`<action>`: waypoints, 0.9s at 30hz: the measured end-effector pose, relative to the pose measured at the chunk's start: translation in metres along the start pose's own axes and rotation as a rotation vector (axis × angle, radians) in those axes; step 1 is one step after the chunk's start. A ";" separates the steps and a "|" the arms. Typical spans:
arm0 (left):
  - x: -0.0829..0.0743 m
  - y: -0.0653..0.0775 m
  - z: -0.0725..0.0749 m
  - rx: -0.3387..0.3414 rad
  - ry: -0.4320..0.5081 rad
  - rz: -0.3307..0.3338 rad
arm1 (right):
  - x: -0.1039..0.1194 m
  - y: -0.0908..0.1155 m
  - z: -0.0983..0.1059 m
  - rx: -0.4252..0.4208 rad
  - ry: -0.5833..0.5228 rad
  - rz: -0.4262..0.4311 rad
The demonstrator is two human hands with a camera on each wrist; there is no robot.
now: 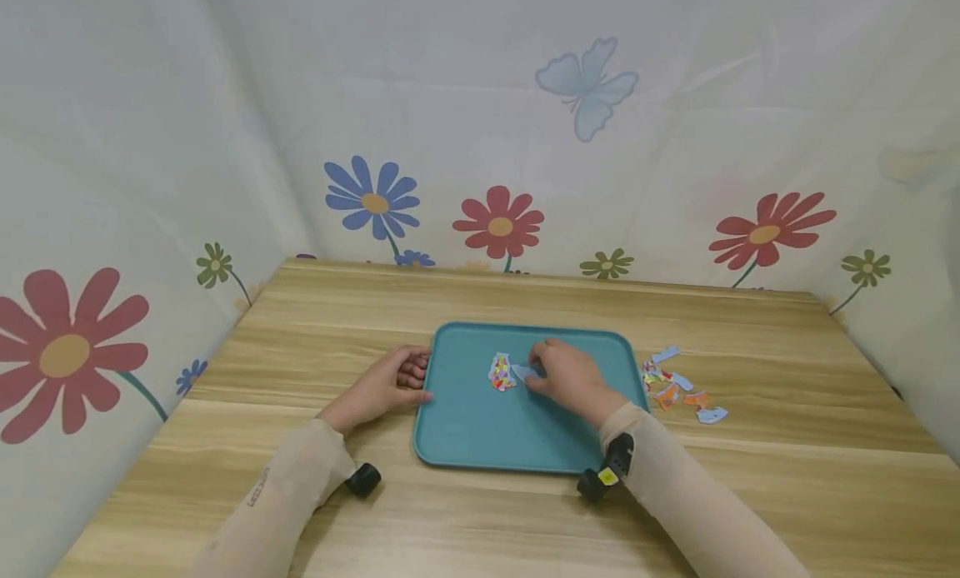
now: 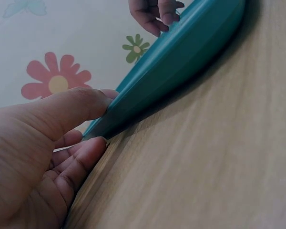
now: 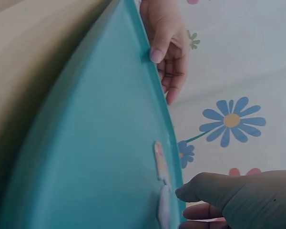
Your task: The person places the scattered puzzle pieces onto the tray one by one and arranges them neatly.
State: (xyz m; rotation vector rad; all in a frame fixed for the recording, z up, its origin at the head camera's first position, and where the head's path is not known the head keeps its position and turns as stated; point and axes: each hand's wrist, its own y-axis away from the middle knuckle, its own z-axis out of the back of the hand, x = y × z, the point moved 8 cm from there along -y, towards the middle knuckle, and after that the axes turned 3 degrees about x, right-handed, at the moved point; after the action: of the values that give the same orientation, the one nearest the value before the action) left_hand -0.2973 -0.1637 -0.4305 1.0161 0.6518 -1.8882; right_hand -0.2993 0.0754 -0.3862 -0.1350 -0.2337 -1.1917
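A teal tray (image 1: 480,440) lies on the wooden table. My left hand (image 1: 393,382) holds its left rim, thumb on top and fingers against the side, as the left wrist view (image 2: 76,138) also shows. On the tray sits a colourful, jagged-edged patch of paper (image 1: 500,371) in orange, red and yellow. Right beside it is a pale blue paper piece (image 1: 522,373), with the curled thumb and fingers of my right hand (image 1: 572,378) about it. In the right wrist view both papers lie flat near the far rim, the pale piece (image 3: 164,207) nearer the right hand's thumb.
Several loose paper scraps (image 1: 678,384), blue, orange and multicoloured, are scattered on the table (image 1: 787,461) just right of the tray. A curtain (image 1: 450,103) printed with flowers and a butterfly hangs behind the table. Each wrist wears a dark strap-on device (image 1: 592,485).
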 end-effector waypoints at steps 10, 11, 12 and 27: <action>0.003 -0.001 0.000 -0.002 0.011 0.010 | -0.005 0.008 0.021 -0.034 -0.003 0.006; 0.003 -0.001 -0.001 -0.002 0.011 0.010 | -0.006 0.009 0.024 -0.041 -0.005 0.007; 0.003 -0.001 -0.001 -0.001 0.013 0.010 | -0.007 0.010 0.027 -0.048 -0.005 0.009; 0.002 -0.001 -0.001 0.005 0.028 0.004 | -0.018 0.024 0.060 -0.124 0.012 0.060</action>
State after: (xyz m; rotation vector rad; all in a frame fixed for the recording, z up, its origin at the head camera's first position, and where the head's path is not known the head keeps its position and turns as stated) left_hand -0.2982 -0.1633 -0.4327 1.0477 0.6614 -1.8758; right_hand -0.2901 0.1137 -0.3322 -0.2418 -0.1437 -1.1470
